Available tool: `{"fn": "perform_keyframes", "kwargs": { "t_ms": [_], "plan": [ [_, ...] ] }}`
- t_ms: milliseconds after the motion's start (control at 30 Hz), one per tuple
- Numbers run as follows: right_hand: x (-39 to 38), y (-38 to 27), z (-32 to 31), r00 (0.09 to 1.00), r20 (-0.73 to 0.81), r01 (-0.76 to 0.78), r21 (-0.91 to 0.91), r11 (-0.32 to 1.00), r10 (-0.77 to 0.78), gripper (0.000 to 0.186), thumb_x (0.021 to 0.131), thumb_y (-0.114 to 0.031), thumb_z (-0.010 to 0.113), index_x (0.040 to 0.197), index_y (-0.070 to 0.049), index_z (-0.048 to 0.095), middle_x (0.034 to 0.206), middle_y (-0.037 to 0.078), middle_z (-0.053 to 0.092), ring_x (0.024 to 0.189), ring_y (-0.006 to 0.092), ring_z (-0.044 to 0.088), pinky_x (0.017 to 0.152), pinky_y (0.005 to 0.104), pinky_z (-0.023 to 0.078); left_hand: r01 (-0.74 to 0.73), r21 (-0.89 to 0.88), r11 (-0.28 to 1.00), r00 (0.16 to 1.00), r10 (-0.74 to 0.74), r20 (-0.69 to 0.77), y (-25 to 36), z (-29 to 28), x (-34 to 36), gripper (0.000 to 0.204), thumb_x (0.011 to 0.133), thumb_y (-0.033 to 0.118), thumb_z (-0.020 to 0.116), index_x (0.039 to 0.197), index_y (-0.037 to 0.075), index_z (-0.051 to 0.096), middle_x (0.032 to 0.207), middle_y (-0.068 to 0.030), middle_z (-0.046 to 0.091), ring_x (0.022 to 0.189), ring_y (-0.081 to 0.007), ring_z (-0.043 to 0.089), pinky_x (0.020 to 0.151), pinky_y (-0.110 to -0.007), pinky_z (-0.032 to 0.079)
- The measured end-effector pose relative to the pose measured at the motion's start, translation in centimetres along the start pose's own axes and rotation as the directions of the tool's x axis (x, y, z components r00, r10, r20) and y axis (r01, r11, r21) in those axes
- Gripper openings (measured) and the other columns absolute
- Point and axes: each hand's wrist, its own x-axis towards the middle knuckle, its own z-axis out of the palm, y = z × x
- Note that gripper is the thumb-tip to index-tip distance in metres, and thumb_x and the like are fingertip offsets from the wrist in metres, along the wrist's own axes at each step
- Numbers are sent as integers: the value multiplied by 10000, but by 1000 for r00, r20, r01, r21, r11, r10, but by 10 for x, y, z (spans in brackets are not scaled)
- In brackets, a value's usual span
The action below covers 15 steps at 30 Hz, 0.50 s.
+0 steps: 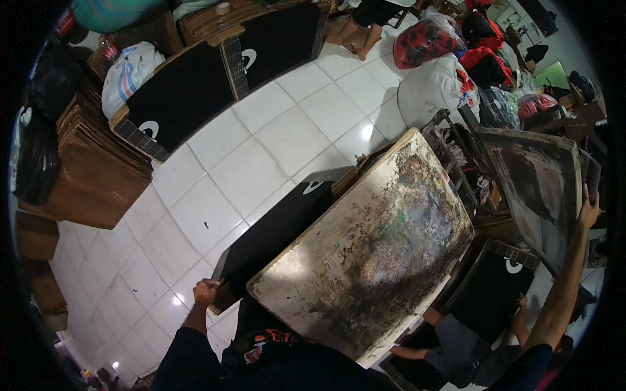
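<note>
My left hand [206, 293] is closed on the near corner of a black-faced board [270, 228] with a pale round mark, which lies against a stack of thin boards. That board slants along the left side of a paint-stained worktop [306, 267]. My right arm reaches far out to the right. Its hand [589, 207] is wrapped round the edge of a framed printing screen [538, 186], whose mesh is grey and smeared. The screen stands tilted beyond the worktop's right end.
Several similar black boards [182, 91] lean in a row at the back left, near brown board stacks [98, 166]. Bulging bags [430, 39] sit at the back right. At lower right, a co-worker's hand [520, 319] is beside another black board [492, 290]. Another person's legs [368, 32] show at the top.
</note>
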Motion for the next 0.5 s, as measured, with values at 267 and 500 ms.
{"fn": "perform_keyframes", "kwargs": {
  "t_ms": [267,500],
  "plan": [
    [12,30,-3,982,24,190,-105,976,-188,419,1054,-407,558,1419,-225,658,1563,91,506,1332,305,579,1089,468,483,6,299,954,956,82,-281,-3,-3,-4,350,900,394,757,1103,111,786,1096,-105,753,1071,-296,682,959,-482,483],
    [-21,-32,-38,981,187,29,77,997,-43,520,998,-425,667,1437,-149,625,1368,133,663,1248,306,625,1072,444,472,-214,293,932,895,308,-323,43,-69,45,122,917,113,670,920,69,783,809,-138,739,755,-353,663,814,-441,522]
  ]
}}
